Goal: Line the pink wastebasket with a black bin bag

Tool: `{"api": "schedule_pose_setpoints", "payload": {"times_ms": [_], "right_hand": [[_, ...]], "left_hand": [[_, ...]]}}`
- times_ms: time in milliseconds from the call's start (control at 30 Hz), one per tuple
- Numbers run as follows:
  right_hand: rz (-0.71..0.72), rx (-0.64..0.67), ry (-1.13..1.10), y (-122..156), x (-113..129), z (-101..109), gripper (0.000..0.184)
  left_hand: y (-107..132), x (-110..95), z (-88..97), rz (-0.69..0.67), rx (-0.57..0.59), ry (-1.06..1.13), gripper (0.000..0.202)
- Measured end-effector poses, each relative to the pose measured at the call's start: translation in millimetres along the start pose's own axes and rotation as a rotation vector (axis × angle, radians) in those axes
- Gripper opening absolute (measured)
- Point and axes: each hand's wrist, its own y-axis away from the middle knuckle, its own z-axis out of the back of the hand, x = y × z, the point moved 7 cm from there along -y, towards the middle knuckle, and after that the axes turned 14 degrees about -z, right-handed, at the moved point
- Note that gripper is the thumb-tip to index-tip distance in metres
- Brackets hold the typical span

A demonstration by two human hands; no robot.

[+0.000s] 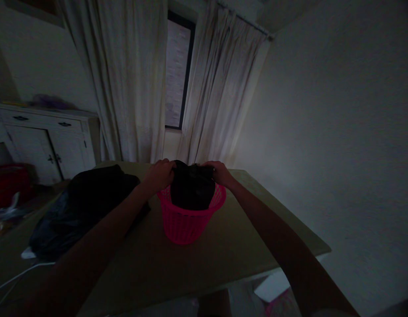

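A pink plastic mesh basket (186, 224) stands on a table (230, 251) in a dim room. A folded black garment (192, 187) sticks up out of it. My left hand (161, 173) is closed on the garment's upper left edge. My right hand (219, 171) grips its upper right edge. Both arms reach forward over the tabletop.
A heap of dark clothes and a dark bag (81, 207) lies on the table's left side, with a white cable (22, 273) near it. A white cabinet (45, 141) stands at the left wall. Pale curtains (134, 79) frame a window (177, 75) behind the table.
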Motion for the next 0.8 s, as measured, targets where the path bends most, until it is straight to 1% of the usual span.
{"api": "schedule_pose_setpoints", "payload": {"times_ms": [67, 133, 167, 233, 267, 300, 367, 433, 467, 500, 567, 600, 633, 700, 733, 800], "right_hand": [[0.050, -0.063, -0.020, 3, 8, 1, 0.020], [0.095, -0.043, -0.054, 4, 18, -5, 0.019], [0.109, -0.022, -0.056, 5, 21, -8, 0.019], [0.102, -0.021, -0.007, 5, 20, -8, 0.018], [0.078, -0.047, 0.035, 5, 15, -5, 0.018], [0.043, -0.084, 0.075, 6, 9, 1, 0.019], [-0.045, -0.154, 0.099, 9, -6, 13, 0.021], [-0.108, -0.176, 0.033, 12, -13, 20, 0.022], [-0.117, -0.163, -0.026, 13, -11, 18, 0.020], [-0.109, -0.133, -0.085, 14, -5, 14, 0.018], [-0.063, -0.037, -0.133, 13, 15, -1, 0.029], [-0.035, 0.015, -0.100, 12, 25, -10, 0.034], [-0.006, 0.058, -0.032, 11, 34, -17, 0.033], [0.040, 0.098, 0.124, 11, 44, -26, 0.023], [0.054, 0.094, 0.169, 12, 44, -26, 0.022], [0.071, 0.062, 0.165, 14, 40, -21, 0.025]], "left_hand": [[-6, -7, -4.7, -0.022, -0.021, 0.226, 0.035], [-13, -16, -11.0, -0.049, 0.015, 0.416, 0.036], [-15, -19, -12.8, -0.068, 0.041, 0.436, 0.038], [-17, -17, -12.4, -0.096, 0.071, 0.356, 0.037], [-16, -11, -10.1, -0.100, 0.063, 0.302, 0.036], [-14, -4, -6.8, -0.084, 0.036, 0.262, 0.036], [-7, 16, 1.0, -0.005, -0.043, 0.218, 0.038], [-1, 28, 6.9, 0.054, -0.109, 0.225, 0.039], [-1, 28, 7.7, 0.051, -0.118, 0.262, 0.038], [-3, 23, 7.5, 0.026, -0.117, 0.316, 0.038], [-9, 7, 8.3, -0.057, -0.121, 0.413, 0.036], [-12, -1, 9.6, -0.089, -0.132, 0.439, 0.036], [-14, -7, 11.0, -0.110, -0.144, 0.450, 0.036], [-14, -12, 12.2, -0.128, -0.147, 0.457, 0.036], [-13, -11, 11.9, -0.128, -0.139, 0.465, 0.036], [-8, -5, 11.0, -0.119, -0.131, 0.481, 0.036]]}}
